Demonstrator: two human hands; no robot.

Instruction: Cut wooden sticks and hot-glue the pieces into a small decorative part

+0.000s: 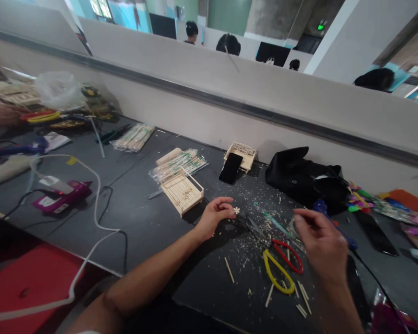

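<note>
Between the thumb and fingers of my left hand (216,214) is a small pale flower-shaped piece (236,210). My right hand (318,236) is raised over the right side of the table, its fingers curled together; whatever it may hold is too small or blurred to name. Scissors (278,266) with one red and one yellow handle lie open between the hands, among scattered wood chips. Left of my left hand stands a small wooden stick frame (183,192) with little pieces on its slats. A black phone (231,168) leans on a second wooden model (245,155).
Packs of sticks (181,163) lie behind the stick frame. A black bag (303,174) rests against the partition (195,109). At left are a purple power strip (61,197), a white cable (96,195) and another person's hand (3,116). Another phone (376,232) lies at right.
</note>
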